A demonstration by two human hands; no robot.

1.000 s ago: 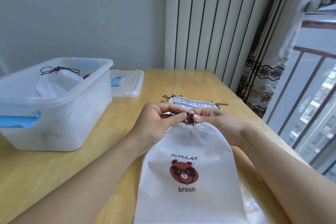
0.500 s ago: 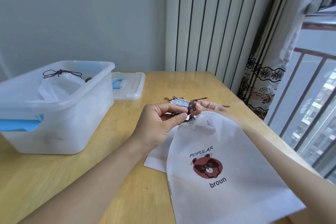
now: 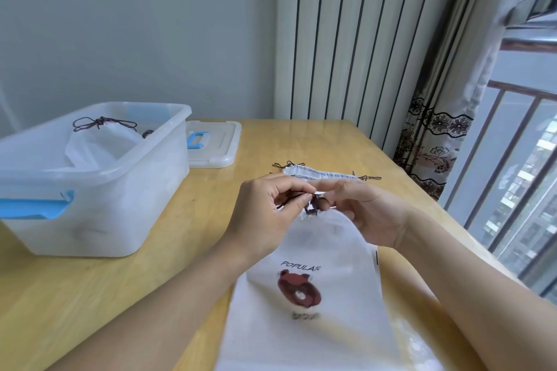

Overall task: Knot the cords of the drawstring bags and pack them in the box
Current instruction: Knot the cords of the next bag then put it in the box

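Now, surroundings: a clear plastic storage box with blue latches point(image 3: 99, 190) stands on the left of the pale wooden table point(image 3: 211, 235); its flat clear lid with a blue handle point(image 3: 214, 143) lies just beyond it, to the right.
Box contents: a white drawstring bag with a knotted dark cord point(image 3: 99, 141) sits inside, the knot resting above the fabric.
Far stack: a flat white drawstring bag with loose dark cord ends point(image 3: 319, 173) lies on the table just beyond the hands, partly hidden by them.
Backdrop: a grey wall, a white curtain with thin dark stripes point(image 3: 355, 39), a lace-patterned curtain point(image 3: 434, 141) and a window railing on the right.
Task bag: a white non-woven drawstring bag printed with a brown bear face and the word POPULAR point(image 3: 310, 295) lies lengthwise in the near centre, its gathered mouth pointing away, raised to the hands.
Cord: a thin dark brown cord point(image 3: 313, 205) bunches at the mouth of the bag, between the two hands.
Left hand: the left hand point(image 3: 271, 214) pinches the cord between thumb and forefinger.
Right hand: the right hand point(image 3: 370, 214) curls its fingertips onto the same cord from the right side.
Obstruction: fingers cover most of the cord, so whether a knot is formed cannot be told.
Textures: the bag fabric is matt and faintly translucent; the table is glossy, with reflections.
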